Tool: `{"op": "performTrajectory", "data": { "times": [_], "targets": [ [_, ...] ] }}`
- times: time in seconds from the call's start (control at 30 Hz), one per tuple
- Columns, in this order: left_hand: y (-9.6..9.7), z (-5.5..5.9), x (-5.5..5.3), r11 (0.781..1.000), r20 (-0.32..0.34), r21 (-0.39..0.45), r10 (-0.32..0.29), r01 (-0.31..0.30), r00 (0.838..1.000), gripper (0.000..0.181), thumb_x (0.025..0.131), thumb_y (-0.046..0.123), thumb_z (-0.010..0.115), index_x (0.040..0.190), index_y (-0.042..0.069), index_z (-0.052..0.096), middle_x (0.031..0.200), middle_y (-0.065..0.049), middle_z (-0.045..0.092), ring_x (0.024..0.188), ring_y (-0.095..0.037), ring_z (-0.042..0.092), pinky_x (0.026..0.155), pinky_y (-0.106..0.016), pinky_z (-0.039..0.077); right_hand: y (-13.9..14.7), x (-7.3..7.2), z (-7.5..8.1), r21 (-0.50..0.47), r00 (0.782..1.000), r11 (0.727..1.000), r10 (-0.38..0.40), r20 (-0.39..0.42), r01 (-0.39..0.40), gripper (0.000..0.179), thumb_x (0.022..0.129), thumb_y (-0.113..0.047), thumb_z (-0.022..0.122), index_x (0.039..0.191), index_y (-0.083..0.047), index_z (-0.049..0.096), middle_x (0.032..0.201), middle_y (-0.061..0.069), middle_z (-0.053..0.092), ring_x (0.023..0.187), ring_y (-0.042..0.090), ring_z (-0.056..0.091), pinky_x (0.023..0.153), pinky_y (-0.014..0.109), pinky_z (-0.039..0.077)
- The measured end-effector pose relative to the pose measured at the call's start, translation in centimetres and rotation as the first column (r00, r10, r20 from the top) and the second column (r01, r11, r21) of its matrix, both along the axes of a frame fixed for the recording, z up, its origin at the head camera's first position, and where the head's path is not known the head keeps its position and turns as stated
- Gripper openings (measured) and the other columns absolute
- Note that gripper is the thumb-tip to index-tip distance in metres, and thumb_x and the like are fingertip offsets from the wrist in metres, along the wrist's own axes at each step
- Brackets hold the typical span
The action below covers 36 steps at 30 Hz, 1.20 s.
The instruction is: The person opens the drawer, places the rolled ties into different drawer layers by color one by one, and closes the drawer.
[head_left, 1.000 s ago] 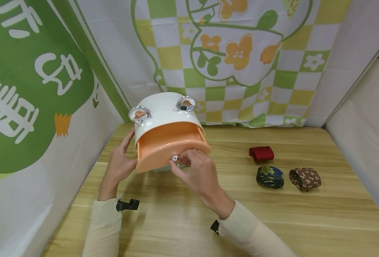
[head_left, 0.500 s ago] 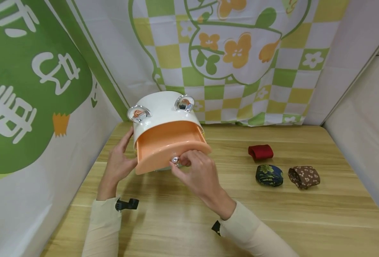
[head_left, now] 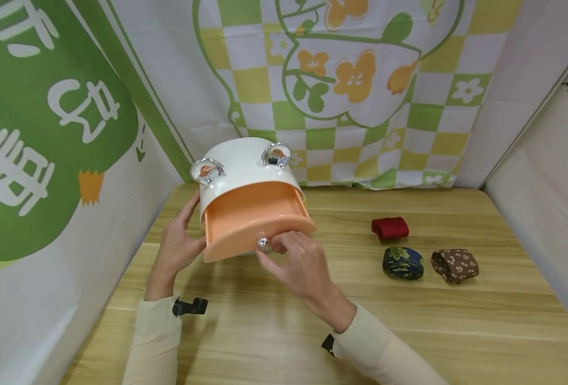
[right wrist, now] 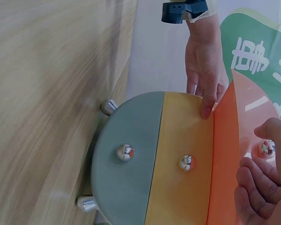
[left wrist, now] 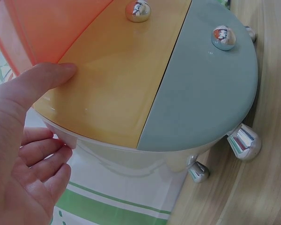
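Note:
A round white drawer cabinet [head_left: 245,160] stands at the back left of the table in the head view, two chrome rings like eyes on top. Its peach top drawer [head_left: 245,238] is pulled out, and the inside shows bare. Below it, in the left wrist view, are a yellow drawer [left wrist: 117,89] and a grey-green drawer [left wrist: 196,89], both closed. My left hand [head_left: 175,248] steadies the cabinet's left side, thumb on the yellow front and fingers against the wall. My right hand [head_left: 303,267] pinches the peach drawer's chrome knob [head_left: 263,243] between thumb and fingers.
Three rolled neckties lie to the right on the wooden table [head_left: 409,331]: a red one [head_left: 391,228], a dark blue flowered one [head_left: 403,263] and a brown flowered one [head_left: 455,266]. Printed curtains hang behind and at both sides. Chrome feet [left wrist: 245,142] support the cabinet.
The peach drawer has come slightly farther out, its front edge and knob shifting toward me along with my right hand. My left hand keeps its place on the cabinet.

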<state>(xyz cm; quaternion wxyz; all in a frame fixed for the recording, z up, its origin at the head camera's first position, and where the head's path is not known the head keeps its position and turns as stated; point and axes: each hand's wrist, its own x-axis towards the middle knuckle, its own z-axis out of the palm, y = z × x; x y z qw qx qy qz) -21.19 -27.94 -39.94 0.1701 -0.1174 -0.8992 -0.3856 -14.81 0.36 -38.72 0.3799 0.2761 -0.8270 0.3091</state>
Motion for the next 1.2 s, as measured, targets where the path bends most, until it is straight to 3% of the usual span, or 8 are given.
{"op": "performTrajectory", "data": {
  "times": [0.2,0.4,0.7,0.83,1.0,1.2],
  "targets": [
    [0.0,-0.1,0.1,1.000,0.008,-0.003,0.002,-0.002,1.000,0.094,0.077,0.026,0.082,0.153,0.030,0.027,0.158,0.003,0.032,0.144,-0.037,0.032,0.113,-0.063,0.032,1.5,0.3,-0.6,0.038,1.000,0.999,-0.010,0.028,0.009,0.027,0.072,-0.031,0.084,0.078,-0.013,0.064,0.073,-0.004,0.067,0.067,0.007,0.063,0.056,0.019,0.052],
    [0.0,-0.3,0.2,1.000,0.004,0.003,-0.004,0.004,1.000,0.094,0.077,0.027,0.082,0.153,0.027,0.027,0.158,0.002,0.032,0.144,-0.036,0.032,0.113,-0.063,0.032,4.2,0.3,-0.8,0.066,0.996,0.997,-0.045,0.074,0.041,0.022,0.076,-0.031,0.080,0.081,-0.014,0.067,0.074,-0.004,0.068,0.067,0.009,0.064,0.056,0.022,0.053],
    [0.0,-0.4,0.2,1.000,0.016,-0.006,-0.007,0.007,1.000,0.094,0.078,0.029,0.081,0.153,0.032,0.025,0.159,-0.001,0.031,0.145,-0.037,0.031,0.112,-0.065,0.031,9.8,-0.9,-0.3,0.122,0.983,0.989,-0.105,0.150,0.087,0.027,0.078,-0.033,0.079,0.093,-0.012,0.073,0.082,0.001,0.073,0.075,0.014,0.069,0.065,0.033,0.058],
    [0.0,-0.2,0.1,1.000,0.011,-0.012,-0.007,0.007,1.000,0.094,0.078,0.028,0.081,0.154,0.030,0.025,0.159,-0.005,0.032,0.144,-0.039,0.032,0.111,-0.066,0.031,12.9,-1.9,0.8,0.196,0.952,0.977,-0.133,0.277,0.080,0.032,0.082,-0.038,0.076,0.101,-0.012,0.072,0.092,0.004,0.074,0.083,0.017,0.070,0.070,0.037,0.060],
    [0.1,-0.1,0.0,1.000,0.012,-0.011,-0.005,0.005,1.000,0.094,0.078,0.030,0.081,0.154,0.032,0.025,0.159,-0.002,0.032,0.144,-0.038,0.031,0.112,-0.066,0.031,17.1,-3.8,2.4,0.255,0.881,0.967,-0.114,0.459,-0.008,0.040,0.085,-0.038,0.073,0.112,-0.009,0.069,0.106,0.010,0.073,0.091,0.023,0.071,0.072,0.039,0.061],
    [-0.1,-0.1,0.0,1.000,0.007,-0.005,-0.006,0.006,1.000,0.094,0.078,0.029,0.081,0.153,0.033,0.025,0.159,0.000,0.032,0.144,-0.038,0.031,0.112,-0.066,0.031,21.5,-6.2,3.8,0.346,0.835,0.936,-0.139,0.533,-0.065,0.048,0.085,-0.037,0.073,0.122,-0.008,0.064,0.116,0.012,0.070,0.106,0.030,0.066,0.085,0.047,0.058]
  ]
}}
